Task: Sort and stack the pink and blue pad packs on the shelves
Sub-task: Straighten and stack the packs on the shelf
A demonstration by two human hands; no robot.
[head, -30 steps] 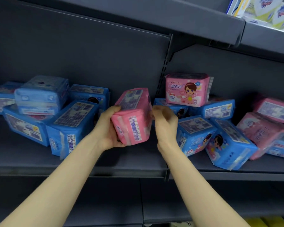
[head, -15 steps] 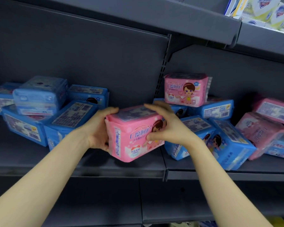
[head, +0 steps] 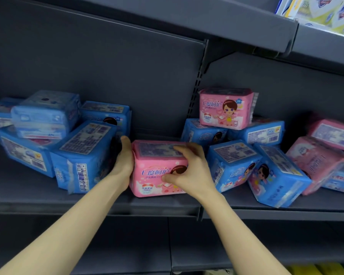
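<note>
Sorting looks barely begun: both hands clasp one pink pack (head: pixel 157 169) upright on the shelf (head: pixel 48 203), left hand (head: pixel 124 161) at its side, right hand (head: pixel 189 169) across its front. Blue packs (head: pixel 83 153) lie jumbled left; mixed packs (head: pixel 266 167) right remain unsorted.

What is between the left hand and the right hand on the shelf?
In the head view, one pink pad pack sits between the left hand and right hand, both touching it.
</note>
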